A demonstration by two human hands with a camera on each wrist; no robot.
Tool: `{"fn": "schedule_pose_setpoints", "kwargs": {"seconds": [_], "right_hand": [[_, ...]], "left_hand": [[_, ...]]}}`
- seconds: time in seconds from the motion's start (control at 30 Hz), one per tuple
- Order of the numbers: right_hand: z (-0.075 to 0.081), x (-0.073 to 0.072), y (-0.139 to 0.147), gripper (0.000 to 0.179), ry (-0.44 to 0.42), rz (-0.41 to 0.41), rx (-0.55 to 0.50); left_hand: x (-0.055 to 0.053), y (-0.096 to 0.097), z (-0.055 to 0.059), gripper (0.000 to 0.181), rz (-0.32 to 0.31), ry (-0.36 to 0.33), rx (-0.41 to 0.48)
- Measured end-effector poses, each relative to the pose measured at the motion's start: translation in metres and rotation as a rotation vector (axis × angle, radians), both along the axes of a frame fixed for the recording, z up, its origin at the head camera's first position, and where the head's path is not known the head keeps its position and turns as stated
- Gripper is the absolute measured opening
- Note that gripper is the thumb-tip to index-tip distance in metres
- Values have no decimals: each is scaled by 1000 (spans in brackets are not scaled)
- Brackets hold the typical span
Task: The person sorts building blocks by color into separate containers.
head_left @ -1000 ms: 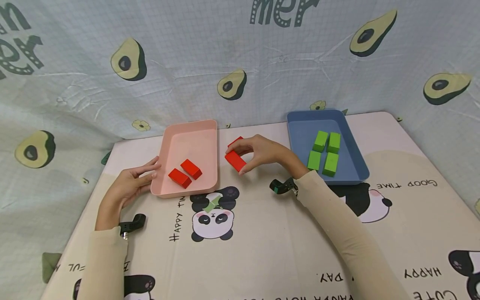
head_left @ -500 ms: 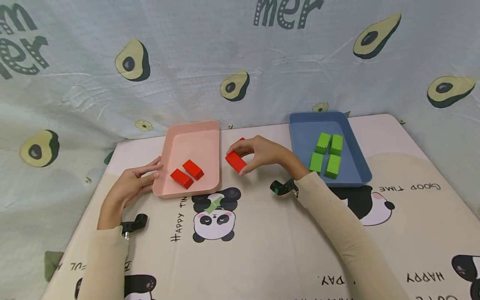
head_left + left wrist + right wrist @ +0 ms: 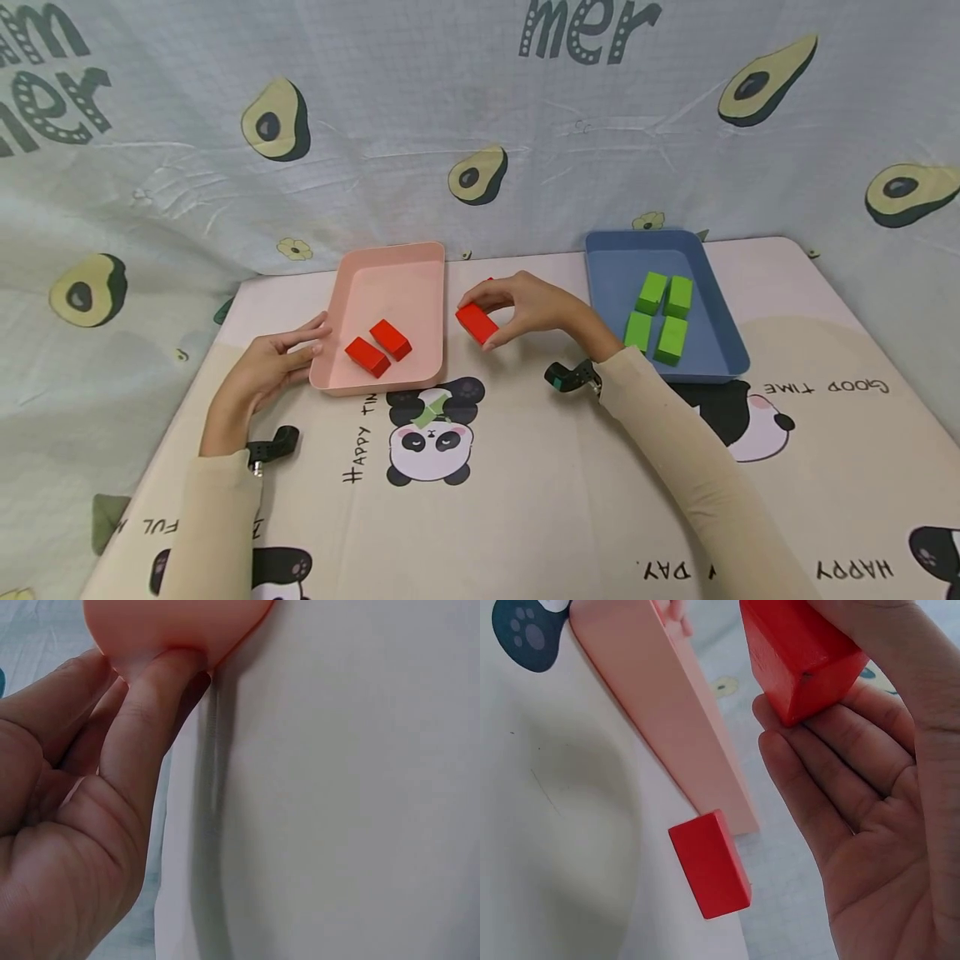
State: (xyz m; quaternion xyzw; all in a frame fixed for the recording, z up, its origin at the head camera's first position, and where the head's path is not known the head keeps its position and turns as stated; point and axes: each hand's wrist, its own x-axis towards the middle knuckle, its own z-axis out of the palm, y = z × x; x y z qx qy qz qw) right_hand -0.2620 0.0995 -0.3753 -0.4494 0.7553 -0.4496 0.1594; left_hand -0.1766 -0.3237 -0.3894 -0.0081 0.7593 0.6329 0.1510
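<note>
My right hand (image 3: 525, 307) pinches a red block (image 3: 477, 323) between thumb and fingers, just right of the pink tray (image 3: 390, 279). The right wrist view shows this held block (image 3: 802, 664) up close, and below it a second red block (image 3: 711, 866) near the tray's outer wall. From the head, my hand hides nearly all of that second block. Inside the pink tray, toward its near end, lie two red blocks (image 3: 367, 357), side by side with a narrow gap. My left hand (image 3: 266, 367) touches the tray's left side, its fingers extended; the left wrist view has the thumb (image 3: 142, 720) against the wall.
A blue tray (image 3: 727, 333) stands at the back right with several green blocks (image 3: 671, 340) in it; my right forearm passes near its front left corner. A patterned cloth (image 3: 525, 500) covers the table. Behind hangs an avocado-print sheet (image 3: 375, 108).
The head view has shifted slightly. My right hand keeps its grip on the red block and now covers more of the red block behind it. The left hand stays at the tray.
</note>
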Motion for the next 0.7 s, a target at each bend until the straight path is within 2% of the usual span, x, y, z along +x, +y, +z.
{"fn": "schedule_pose_setpoints", "kwargs": {"seconds": [0.3,0.7], "right_hand": [[2,0,0,63,42,-1,3],[5,-1,-2,62,91,14,-29]], "left_hand": [[0,0,2,60,14,-30,22],[0,1,1,59,5,-11,14]]}}
